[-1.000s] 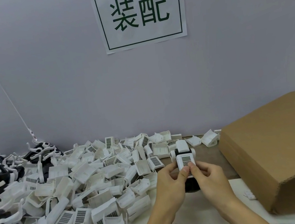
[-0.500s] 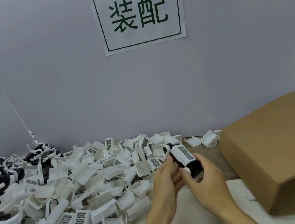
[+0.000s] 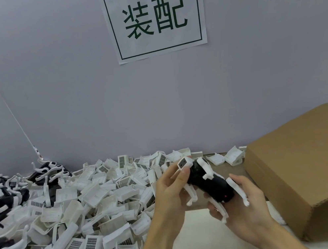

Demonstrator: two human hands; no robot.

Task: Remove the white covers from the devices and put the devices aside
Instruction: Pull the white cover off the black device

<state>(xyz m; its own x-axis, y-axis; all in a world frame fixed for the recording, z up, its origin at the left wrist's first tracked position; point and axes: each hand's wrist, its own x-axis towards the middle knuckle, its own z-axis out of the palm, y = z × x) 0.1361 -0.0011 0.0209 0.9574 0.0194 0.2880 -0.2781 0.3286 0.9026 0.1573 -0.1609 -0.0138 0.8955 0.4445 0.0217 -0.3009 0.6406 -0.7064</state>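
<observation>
while the left hand [image 3: 171,188] grips the black device [image 3: 207,183], the right hand [image 3: 241,204] cradles its other end. white covers [image 3: 89,202] lie heaped just left.

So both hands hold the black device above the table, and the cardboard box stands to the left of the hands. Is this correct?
Not quite. In the head view the cardboard box stands to the right of the hands, not the left. The left hand and right hand do hold the black device.

Glossy black plastic device [image 3: 209,183]; matt brown cardboard box [image 3: 304,168].
</observation>
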